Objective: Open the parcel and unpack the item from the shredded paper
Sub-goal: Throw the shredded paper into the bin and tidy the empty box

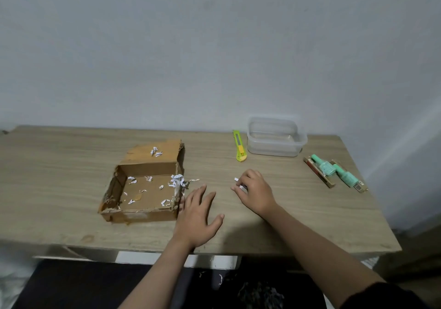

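The brown cardboard parcel (114, 189) lies open on the left of the wooden table, its flap folded back. Only a few white shreds of paper (176, 181) are scattered inside it and over its right wall. My left hand (196, 215) rests flat on the table, fingers spread, just right of the box. My right hand (254, 191) is closed around a small clump of white paper shreds (239, 184) at the table's middle. Two mint-green bottles (334, 170) lie on flat brown packets at the right.
A yellow-green utility knife (239, 145) lies near the back, next to an empty clear plastic container (274, 139). The table (59, 165) stands against a pale wall. A few paper shreds lie on the dark floor below the front edge.
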A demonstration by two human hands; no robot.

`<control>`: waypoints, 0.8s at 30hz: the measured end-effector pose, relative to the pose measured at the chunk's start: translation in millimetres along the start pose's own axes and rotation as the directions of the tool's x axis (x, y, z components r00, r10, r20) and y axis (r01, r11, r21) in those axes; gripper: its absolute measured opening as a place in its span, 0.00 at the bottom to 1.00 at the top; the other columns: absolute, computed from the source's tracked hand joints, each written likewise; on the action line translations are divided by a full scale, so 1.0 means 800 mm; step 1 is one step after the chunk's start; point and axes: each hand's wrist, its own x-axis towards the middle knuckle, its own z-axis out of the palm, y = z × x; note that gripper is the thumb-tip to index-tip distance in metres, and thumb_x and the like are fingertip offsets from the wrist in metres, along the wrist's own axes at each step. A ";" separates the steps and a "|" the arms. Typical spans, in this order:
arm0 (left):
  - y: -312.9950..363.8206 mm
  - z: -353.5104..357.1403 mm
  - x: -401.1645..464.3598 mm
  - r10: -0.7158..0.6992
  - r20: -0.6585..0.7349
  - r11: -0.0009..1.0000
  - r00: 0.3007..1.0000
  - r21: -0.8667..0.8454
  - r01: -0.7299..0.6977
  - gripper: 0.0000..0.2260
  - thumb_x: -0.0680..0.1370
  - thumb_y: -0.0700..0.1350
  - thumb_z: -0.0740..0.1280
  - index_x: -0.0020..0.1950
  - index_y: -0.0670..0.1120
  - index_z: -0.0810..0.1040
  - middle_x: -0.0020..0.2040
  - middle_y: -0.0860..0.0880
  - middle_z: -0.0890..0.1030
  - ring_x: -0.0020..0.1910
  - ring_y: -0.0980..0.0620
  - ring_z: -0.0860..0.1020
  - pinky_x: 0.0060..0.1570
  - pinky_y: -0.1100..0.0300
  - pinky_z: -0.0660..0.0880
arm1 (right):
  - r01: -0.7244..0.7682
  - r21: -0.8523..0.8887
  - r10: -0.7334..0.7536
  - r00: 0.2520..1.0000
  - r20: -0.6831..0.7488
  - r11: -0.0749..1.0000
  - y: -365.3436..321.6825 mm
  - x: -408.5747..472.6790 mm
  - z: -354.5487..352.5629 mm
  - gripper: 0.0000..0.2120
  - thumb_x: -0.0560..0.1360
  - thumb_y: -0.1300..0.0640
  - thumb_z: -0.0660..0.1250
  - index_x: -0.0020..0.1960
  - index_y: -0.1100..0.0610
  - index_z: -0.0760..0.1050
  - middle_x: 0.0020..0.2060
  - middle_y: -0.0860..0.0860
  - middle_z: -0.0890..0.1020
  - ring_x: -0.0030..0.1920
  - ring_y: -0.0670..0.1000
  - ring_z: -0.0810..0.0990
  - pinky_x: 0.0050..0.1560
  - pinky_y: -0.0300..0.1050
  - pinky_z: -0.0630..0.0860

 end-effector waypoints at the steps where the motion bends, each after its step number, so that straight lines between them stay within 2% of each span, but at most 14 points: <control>1: 0.000 0.000 0.000 0.000 0.002 1.000 1.000 -0.001 0.000 0.31 0.70 0.66 0.55 0.71 0.57 0.63 0.76 0.53 0.57 0.75 0.50 0.54 0.71 0.46 0.57 | -0.037 0.057 0.038 0.999 -0.019 0.998 0.000 -0.002 0.000 0.09 0.69 0.53 0.73 0.37 0.57 0.76 0.39 0.50 0.76 0.45 0.52 0.76 0.39 0.43 0.72; 4: 0.000 0.000 0.000 0.005 -0.002 1.000 1.000 0.000 -0.005 0.31 0.70 0.66 0.55 0.71 0.57 0.63 0.76 0.53 0.57 0.75 0.50 0.55 0.71 0.45 0.57 | -0.119 0.205 0.138 0.987 -0.079 0.972 -0.004 -0.010 0.000 0.09 0.66 0.59 0.75 0.35 0.57 0.74 0.36 0.48 0.75 0.40 0.49 0.76 0.41 0.42 0.72; 6: 0.000 -0.001 0.000 0.009 -0.006 1.000 1.000 -0.004 -0.009 0.31 0.70 0.66 0.55 0.71 0.56 0.64 0.76 0.52 0.58 0.75 0.50 0.55 0.71 0.45 0.57 | -0.142 0.248 0.178 0.976 -0.129 0.958 -0.009 -0.021 -0.001 0.07 0.66 0.64 0.74 0.34 0.59 0.75 0.35 0.49 0.78 0.39 0.45 0.76 0.40 0.36 0.70; 9: 0.001 -0.001 0.001 0.013 -0.012 1.000 1.000 -0.004 -0.013 0.31 0.70 0.66 0.55 0.71 0.56 0.65 0.76 0.52 0.59 0.75 0.49 0.56 0.71 0.46 0.57 | -0.164 0.282 0.223 0.956 -0.193 0.945 -0.015 -0.044 -0.001 0.08 0.66 0.70 0.71 0.35 0.59 0.78 0.35 0.50 0.80 0.40 0.33 0.76 0.40 0.24 0.67; 11: 0.000 -0.002 0.000 0.022 -0.019 1.000 1.000 0.003 -0.022 0.31 0.70 0.66 0.55 0.71 0.56 0.65 0.76 0.51 0.59 0.74 0.49 0.56 0.70 0.47 0.56 | -0.195 0.303 0.267 0.938 -0.219 0.933 -0.018 -0.059 -0.003 0.08 0.65 0.71 0.70 0.34 0.59 0.79 0.33 0.48 0.80 0.40 0.30 0.76 0.40 0.23 0.68; 13: 0.000 -0.002 0.000 0.029 -0.014 1.000 1.000 0.000 -0.029 0.31 0.70 0.66 0.55 0.71 0.55 0.65 0.76 0.51 0.60 0.74 0.48 0.56 0.70 0.46 0.56 | -0.240 0.347 0.331 0.914 -0.235 0.907 -0.020 -0.074 -0.004 0.09 0.65 0.72 0.70 0.34 0.58 0.79 0.33 0.45 0.79 0.39 0.33 0.77 0.40 0.26 0.69; 16: 0.000 -0.002 0.000 0.034 -0.005 0.999 0.999 -0.009 -0.034 0.31 0.70 0.66 0.54 0.70 0.54 0.65 0.76 0.49 0.60 0.74 0.47 0.55 0.70 0.43 0.57 | -0.341 0.455 0.476 0.850 -0.225 0.823 -0.028 -0.090 -0.010 0.08 0.66 0.69 0.71 0.34 0.57 0.80 0.35 0.48 0.84 0.39 0.40 0.80 0.40 0.34 0.75; 18: 0.000 -0.003 0.000 0.035 0.010 0.999 0.999 -0.007 -0.035 0.31 0.70 0.66 0.53 0.70 0.54 0.65 0.76 0.48 0.59 0.74 0.46 0.55 0.70 0.43 0.57 | -0.440 0.599 0.626 0.768 -0.134 0.669 -0.036 -0.097 -0.019 0.07 0.66 0.69 0.72 0.35 0.59 0.79 0.37 0.51 0.85 0.39 0.42 0.83 0.37 0.37 0.77; 20: 0.000 -0.004 0.000 0.043 0.022 0.999 0.999 -0.009 -0.043 0.31 0.71 0.65 0.55 0.70 0.53 0.65 0.76 0.47 0.59 0.74 0.46 0.55 0.70 0.44 0.57 | -0.472 0.683 0.700 0.709 -0.081 0.557 -0.046 -0.109 -0.027 0.07 0.66 0.71 0.73 0.35 0.62 0.78 0.37 0.50 0.85 0.39 0.40 0.84 0.33 0.33 0.77; 24: 0.002 -0.007 0.000 0.052 0.038 0.998 0.998 -0.038 -0.050 0.28 0.74 0.60 0.61 0.71 0.51 0.64 0.76 0.46 0.58 0.75 0.45 0.54 0.69 0.45 0.57 | -0.471 0.721 0.762 0.636 -0.120 0.507 -0.063 -0.151 -0.035 0.11 0.65 0.72 0.73 0.33 0.58 0.78 0.39 0.55 0.85 0.39 0.46 0.84 0.35 0.37 0.78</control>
